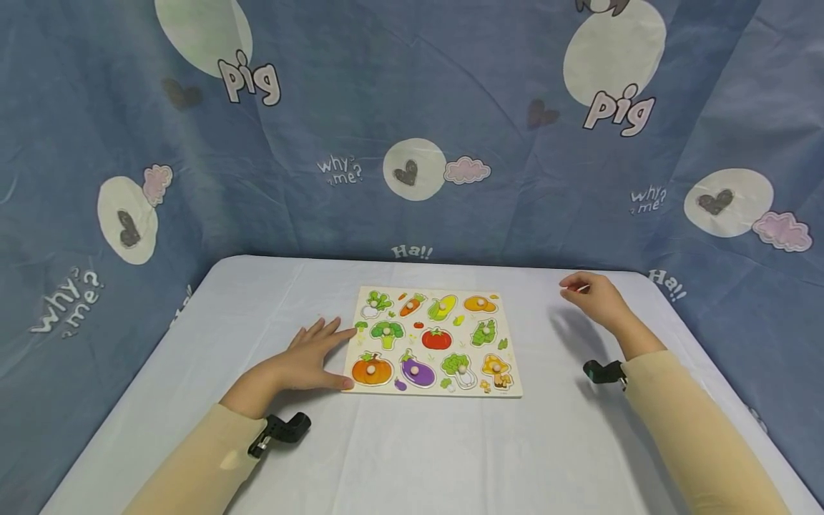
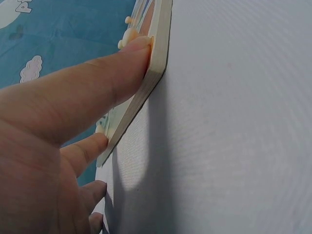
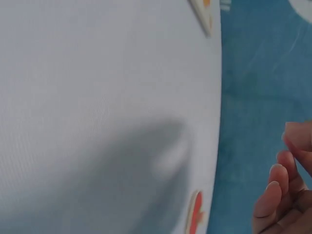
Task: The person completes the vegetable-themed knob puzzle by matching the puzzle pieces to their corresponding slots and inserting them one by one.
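Note:
A wooden peg puzzle board [image 1: 460,318] with painted vegetables lies flat on the white table. My left hand [image 1: 309,357] is at its left side with fingers spread, thumb on the near left corner and index fingertip at the left edge. In the left wrist view, the thumb [image 2: 117,73] touches the board's rim. My right hand [image 1: 595,299] hangs over the table to the right of the board, fingers loosely curled and holding nothing visible. A red puzzle piece [image 3: 196,214] with a pale edge lies on the table below that hand; the fingers mostly hide it in the head view.
A white cloth covers the table [image 1: 418,458]. Behind and around it hangs a blue printed curtain [image 1: 360,222], close to the far edge. Black wrist cameras [image 1: 286,429] sit at both cuffs of the beige sleeves.

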A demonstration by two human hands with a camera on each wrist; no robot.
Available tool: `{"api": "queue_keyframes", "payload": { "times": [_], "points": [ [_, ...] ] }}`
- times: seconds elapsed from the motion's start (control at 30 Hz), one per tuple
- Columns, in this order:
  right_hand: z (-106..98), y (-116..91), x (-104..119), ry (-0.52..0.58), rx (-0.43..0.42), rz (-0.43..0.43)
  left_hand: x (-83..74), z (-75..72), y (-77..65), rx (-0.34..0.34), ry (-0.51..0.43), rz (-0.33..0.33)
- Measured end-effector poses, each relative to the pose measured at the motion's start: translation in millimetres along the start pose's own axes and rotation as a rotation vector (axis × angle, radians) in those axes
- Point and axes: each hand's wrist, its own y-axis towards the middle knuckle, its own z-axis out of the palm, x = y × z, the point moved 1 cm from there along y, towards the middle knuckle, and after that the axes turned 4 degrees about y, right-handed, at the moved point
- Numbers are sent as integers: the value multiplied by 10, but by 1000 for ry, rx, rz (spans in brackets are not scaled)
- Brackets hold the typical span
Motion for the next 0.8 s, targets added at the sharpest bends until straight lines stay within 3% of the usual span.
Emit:
{"api": "queue_keyframes", "payload": {
  "times": [0.4,0.8],
  "points": [
    [-59,120,-363,80,-73,162,4,-1,7,1,-3,5],
    [-22,236,-599,76,-86,236,-2,2,2,7,0,0]
  ]
}}
